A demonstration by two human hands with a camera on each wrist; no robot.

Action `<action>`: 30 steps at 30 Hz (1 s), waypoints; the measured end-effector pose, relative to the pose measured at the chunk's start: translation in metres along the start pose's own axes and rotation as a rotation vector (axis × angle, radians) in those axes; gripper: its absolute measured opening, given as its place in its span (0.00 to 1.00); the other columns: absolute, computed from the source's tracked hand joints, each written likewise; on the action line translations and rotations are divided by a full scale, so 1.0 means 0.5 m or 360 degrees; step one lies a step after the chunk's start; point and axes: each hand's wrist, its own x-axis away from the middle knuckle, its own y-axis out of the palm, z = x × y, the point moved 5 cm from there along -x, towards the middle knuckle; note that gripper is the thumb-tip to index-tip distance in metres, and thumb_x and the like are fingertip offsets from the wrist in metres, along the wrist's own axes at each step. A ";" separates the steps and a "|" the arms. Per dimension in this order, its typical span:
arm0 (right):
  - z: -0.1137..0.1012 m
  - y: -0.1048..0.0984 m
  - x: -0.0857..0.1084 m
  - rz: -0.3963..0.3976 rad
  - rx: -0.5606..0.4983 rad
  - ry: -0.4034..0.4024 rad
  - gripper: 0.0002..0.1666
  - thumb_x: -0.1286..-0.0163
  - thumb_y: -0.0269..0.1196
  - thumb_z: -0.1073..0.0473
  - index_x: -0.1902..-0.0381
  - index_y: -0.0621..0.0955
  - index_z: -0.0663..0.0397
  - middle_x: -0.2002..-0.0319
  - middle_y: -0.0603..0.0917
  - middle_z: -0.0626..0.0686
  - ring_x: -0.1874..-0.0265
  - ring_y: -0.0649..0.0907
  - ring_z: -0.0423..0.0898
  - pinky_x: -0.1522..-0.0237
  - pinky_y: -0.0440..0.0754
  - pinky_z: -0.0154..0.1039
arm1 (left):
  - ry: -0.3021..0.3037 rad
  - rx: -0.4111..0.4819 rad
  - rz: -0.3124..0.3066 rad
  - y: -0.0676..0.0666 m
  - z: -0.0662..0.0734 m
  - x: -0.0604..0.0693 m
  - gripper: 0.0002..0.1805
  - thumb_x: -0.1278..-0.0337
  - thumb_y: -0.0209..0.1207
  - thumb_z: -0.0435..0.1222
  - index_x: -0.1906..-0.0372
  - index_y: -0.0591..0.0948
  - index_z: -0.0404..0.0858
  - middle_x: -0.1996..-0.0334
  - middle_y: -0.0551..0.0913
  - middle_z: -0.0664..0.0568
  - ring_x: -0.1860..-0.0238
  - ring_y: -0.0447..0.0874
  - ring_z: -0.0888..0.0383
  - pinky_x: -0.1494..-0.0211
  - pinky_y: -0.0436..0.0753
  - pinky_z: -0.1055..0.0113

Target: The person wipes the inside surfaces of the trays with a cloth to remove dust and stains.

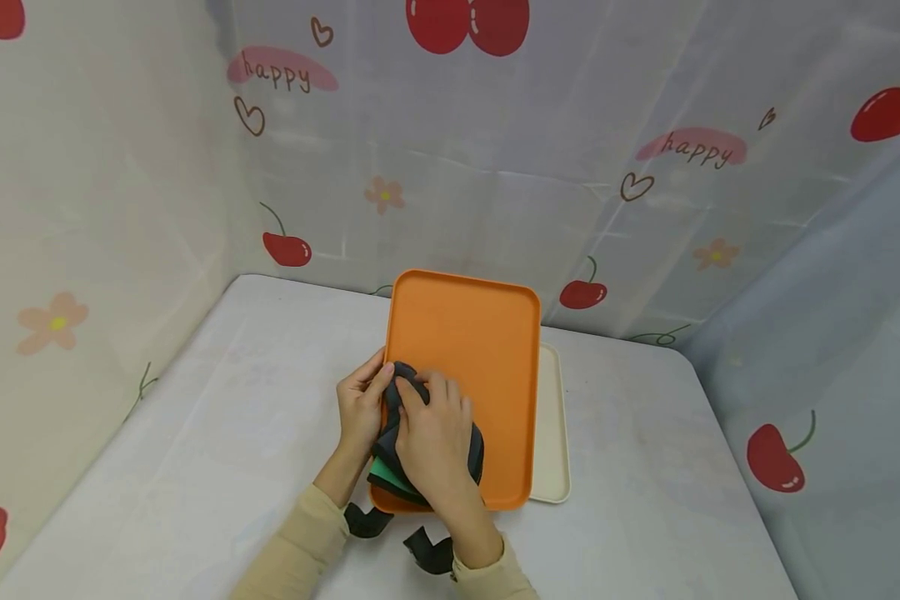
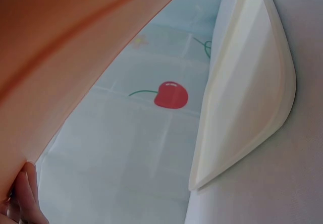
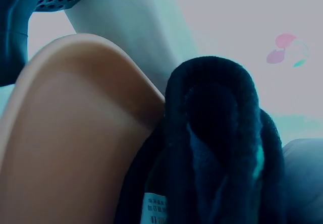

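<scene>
An orange tray (image 1: 472, 350) is held up off the table by my left hand (image 1: 360, 412), which grips its left edge, thumb on top and fingers behind. In the left wrist view, fingers (image 2: 30, 193) show against the tray's underside. My right hand (image 1: 437, 433) holds a folded dark grey cloth (image 1: 477, 454) with a green part against the tray's lower left. The right wrist view shows the cloth (image 3: 212, 72) bunched into a loop, with a white printed label (image 3: 154, 206), beside the tray (image 3: 75, 148). My right fingertips are partly hidden in the folds.
A cream tray (image 1: 551, 425) lies on the white table (image 1: 630, 442), partly covered by the orange one. Black curved pieces (image 1: 429, 552) sit near both wrists. Cherry-print curtains (image 1: 495, 208) enclose the table at the back and sides.
</scene>
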 end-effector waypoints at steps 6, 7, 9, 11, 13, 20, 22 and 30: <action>0.002 0.000 0.001 -0.0034 -0.0001 -0.0037 0.17 0.40 0.69 0.62 0.51 0.87 0.47 0.53 0.81 0.53 0.60 0.78 0.50 0.70 0.68 0.37 | 0.0016 -0.0004 -0.0011 0.000 0.002 0.001 0.21 0.36 0.57 0.28 0.39 0.76 0.26 0.50 0.85 0.54 0.51 0.85 0.62 0.51 0.84 0.72; 0.003 -0.001 0.001 -0.0036 -0.0002 -0.0047 0.17 0.39 0.68 0.62 0.51 0.87 0.46 0.52 0.81 0.52 0.60 0.78 0.50 0.70 0.68 0.38 | 0.0016 -0.0008 -0.0016 0.000 0.002 0.001 0.21 0.35 0.57 0.28 0.39 0.76 0.26 0.49 0.85 0.54 0.50 0.85 0.62 0.50 0.84 0.71; 0.004 -0.003 0.002 -0.0032 -0.0001 -0.0064 0.17 0.39 0.68 0.62 0.51 0.87 0.46 0.52 0.81 0.52 0.61 0.78 0.50 0.69 0.68 0.38 | 0.0027 -0.0023 -0.0025 -0.001 0.002 0.000 0.21 0.35 0.57 0.29 0.39 0.75 0.26 0.48 0.85 0.51 0.50 0.85 0.62 0.50 0.84 0.71; 0.006 -0.004 0.002 -0.0034 -0.0002 -0.0071 0.17 0.39 0.68 0.62 0.51 0.87 0.45 0.52 0.81 0.52 0.61 0.78 0.50 0.69 0.68 0.37 | 0.0030 -0.0027 -0.0041 -0.002 0.002 0.000 0.21 0.35 0.57 0.30 0.39 0.75 0.27 0.47 0.84 0.50 0.50 0.85 0.62 0.50 0.84 0.71; 0.008 -0.005 0.003 -0.0039 -0.0004 -0.0070 0.17 0.39 0.68 0.62 0.52 0.87 0.45 0.52 0.81 0.52 0.60 0.78 0.50 0.69 0.69 0.38 | 0.0031 -0.0038 -0.0046 -0.003 0.001 0.000 0.21 0.35 0.58 0.31 0.39 0.76 0.27 0.46 0.83 0.48 0.49 0.84 0.62 0.49 0.84 0.71; 0.021 -0.011 0.006 -0.0063 -0.0009 -0.0010 0.16 0.39 0.68 0.62 0.53 0.88 0.44 0.52 0.82 0.52 0.59 0.79 0.51 0.68 0.70 0.39 | 0.0033 -0.0066 -0.0015 -0.004 -0.001 -0.001 0.21 0.35 0.58 0.31 0.40 0.76 0.27 0.47 0.84 0.49 0.50 0.85 0.62 0.50 0.84 0.71; 0.027 -0.013 0.006 -0.0068 -0.0011 0.0017 0.16 0.39 0.69 0.63 0.53 0.88 0.45 0.52 0.82 0.52 0.58 0.79 0.51 0.68 0.70 0.39 | 0.0033 -0.0087 -0.0003 -0.006 0.000 -0.002 0.20 0.35 0.58 0.31 0.40 0.77 0.27 0.46 0.84 0.48 0.50 0.85 0.63 0.50 0.84 0.71; 0.060 -0.024 0.010 -0.0052 -0.0040 0.0135 0.17 0.40 0.70 0.65 0.52 0.88 0.47 0.53 0.82 0.54 0.60 0.79 0.51 0.70 0.67 0.37 | 0.0028 -0.0137 0.0050 -0.017 0.007 -0.005 0.19 0.34 0.58 0.32 0.40 0.78 0.30 0.46 0.84 0.46 0.53 0.86 0.63 0.51 0.85 0.70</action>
